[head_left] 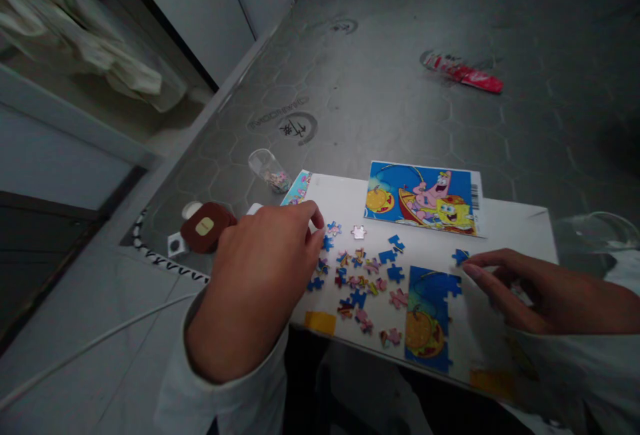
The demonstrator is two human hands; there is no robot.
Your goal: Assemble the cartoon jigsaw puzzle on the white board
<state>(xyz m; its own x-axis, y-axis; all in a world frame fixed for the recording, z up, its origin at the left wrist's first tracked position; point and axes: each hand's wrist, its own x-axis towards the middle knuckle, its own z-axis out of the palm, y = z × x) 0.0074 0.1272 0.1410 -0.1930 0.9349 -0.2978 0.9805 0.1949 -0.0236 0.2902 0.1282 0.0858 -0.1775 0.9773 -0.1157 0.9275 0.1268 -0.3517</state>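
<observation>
The left hand [263,271] hides most of its own fingers [313,211].

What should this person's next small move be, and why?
I would have the right hand try bringing the small blue jigsaw piece at its fingertips to the upper right edge of the partly joined blue jigsaw section with a burger picture. The piece is just beyond that corner, its blue looks similar, and the section's right side shows unjoined tabs.
</observation>
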